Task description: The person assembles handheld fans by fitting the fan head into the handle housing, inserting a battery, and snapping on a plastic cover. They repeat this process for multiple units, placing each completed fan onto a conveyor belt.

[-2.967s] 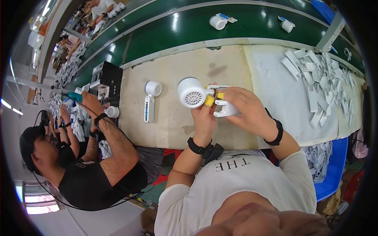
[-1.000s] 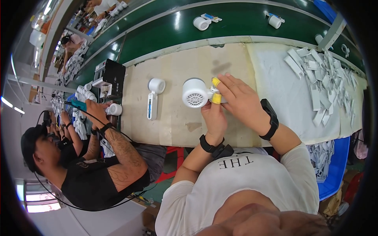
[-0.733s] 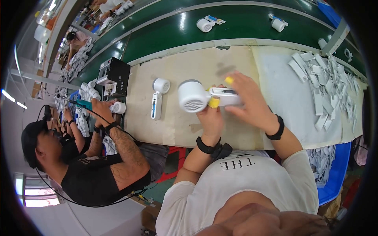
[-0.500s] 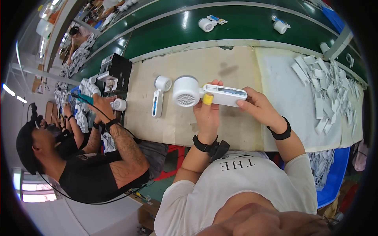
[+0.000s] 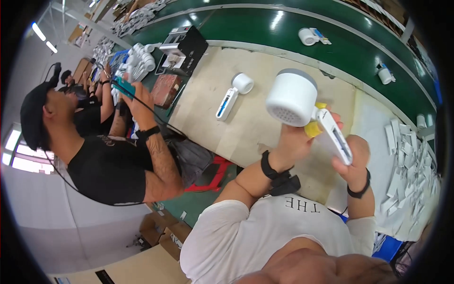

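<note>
Head view: both hands lift a white handheld fan [image 5: 302,106] above the table [image 5: 265,132]. Left hand [image 5: 293,144] grips below its round head; right hand [image 5: 352,158] clasps the handle.

light: bright overhead strips glaring off the green conveyor [image 5: 265,28]
window: blowing out at left edge
edges: fisheye bending, black vignette
focus: sharp centre, softening at rim
</note>
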The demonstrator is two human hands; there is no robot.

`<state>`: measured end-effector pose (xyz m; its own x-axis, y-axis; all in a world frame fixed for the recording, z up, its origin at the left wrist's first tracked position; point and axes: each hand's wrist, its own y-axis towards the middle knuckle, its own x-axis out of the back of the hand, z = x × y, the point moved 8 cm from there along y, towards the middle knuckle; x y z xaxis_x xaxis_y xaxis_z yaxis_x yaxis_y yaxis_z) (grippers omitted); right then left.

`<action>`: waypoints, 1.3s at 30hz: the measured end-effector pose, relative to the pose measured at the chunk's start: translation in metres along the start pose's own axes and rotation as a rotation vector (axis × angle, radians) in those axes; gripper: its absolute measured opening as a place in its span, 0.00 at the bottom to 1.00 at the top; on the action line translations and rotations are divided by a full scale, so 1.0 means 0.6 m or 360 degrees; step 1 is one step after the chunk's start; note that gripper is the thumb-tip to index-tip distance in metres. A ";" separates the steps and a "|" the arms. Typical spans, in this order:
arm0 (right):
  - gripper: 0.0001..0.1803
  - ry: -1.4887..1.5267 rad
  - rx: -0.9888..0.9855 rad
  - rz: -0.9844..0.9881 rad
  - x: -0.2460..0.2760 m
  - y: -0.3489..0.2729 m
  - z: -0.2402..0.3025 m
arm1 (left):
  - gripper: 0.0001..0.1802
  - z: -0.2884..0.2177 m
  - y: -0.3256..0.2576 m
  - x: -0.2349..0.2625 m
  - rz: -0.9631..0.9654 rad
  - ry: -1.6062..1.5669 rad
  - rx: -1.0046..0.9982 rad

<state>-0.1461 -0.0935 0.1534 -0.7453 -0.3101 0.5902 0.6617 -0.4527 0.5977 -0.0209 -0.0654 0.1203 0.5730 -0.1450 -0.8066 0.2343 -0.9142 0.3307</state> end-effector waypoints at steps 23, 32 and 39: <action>0.38 -0.0972 -0.0308 0.0462 -0.263 0.384 -0.468 | 0.24 -0.160 0.020 0.222 -0.0735 0.3373 -0.0407; 0.37 0.0499 -0.0750 -0.0187 -0.131 0.292 -0.359 | 0.34 -0.122 0.035 0.198 -0.0326 0.2777 -0.0689; 0.29 0.1468 -0.1147 -0.0225 -0.113 0.137 -0.210 | 0.41 -0.045 0.041 0.104 -0.0319 0.2264 -0.0505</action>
<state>-0.0514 -0.2150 0.0945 -0.7812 -0.5726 -0.2489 0.5896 -0.8076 0.0073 0.0417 -0.0867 0.0911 0.7402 0.6291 0.2374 0.4522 -0.7270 0.5168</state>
